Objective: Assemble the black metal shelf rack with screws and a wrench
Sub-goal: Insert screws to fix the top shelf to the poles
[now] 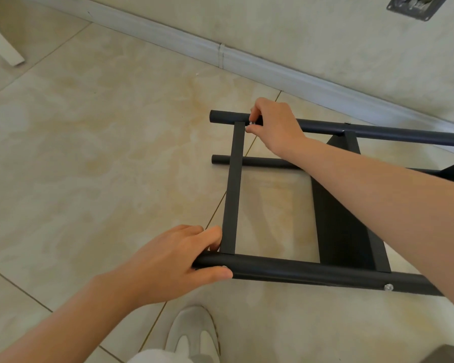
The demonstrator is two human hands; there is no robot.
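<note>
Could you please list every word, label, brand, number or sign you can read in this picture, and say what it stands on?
None: no writing can be read anywhere in the head view.
The rack, the screw that the right hand pinches, the shoe and the metal plate on the wall show no legible marks.
</note>
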